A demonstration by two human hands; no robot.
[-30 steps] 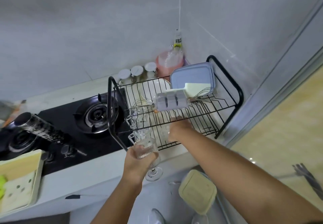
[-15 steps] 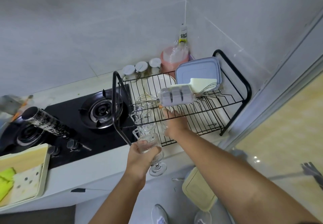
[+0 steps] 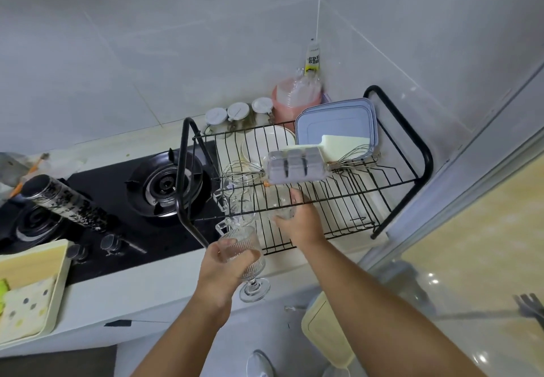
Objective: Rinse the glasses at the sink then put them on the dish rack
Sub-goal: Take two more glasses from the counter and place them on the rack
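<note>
Two hands work over a pale counter point(image 3: 153, 285) set into a corner of grey tiled walls. The left hand point(image 3: 219, 273) wraps its grip around a ribbed stem glass point(image 3: 245, 259), tilted, foot toward the near edge, held just off the rack's near left corner. The right hand point(image 3: 300, 223) has its grip closed on a clear glass point(image 3: 281, 207) resting on the wires of the black rack point(image 3: 347, 197). Left of it on the rack stand more clear glasses point(image 3: 238, 203), close together; how many is hard to tell.

Farther back on the rack lie a whisk point(image 3: 240, 170), a grey tray point(image 3: 294, 167), a white plate point(image 3: 266, 144) and a blue lid point(image 3: 335, 123) leaning at the far side. Behind the rack, against the wall, stand three white-capped jars point(image 3: 238, 110) and a pink jug point(image 3: 294, 99).

Left of the rack a black stove point(image 3: 117, 205) is sunk in the counter, one burner point(image 3: 164, 183) just beside the rack's frame. A speckled bottle point(image 3: 59, 200) lies over the far-left burner. A cream tray point(image 3: 32, 285) sits at the near left. At the near right, below the counter edge, a pale yellow lid point(image 3: 323, 329) lies in the sink area. A glossy yellow surface fills the right.
</note>
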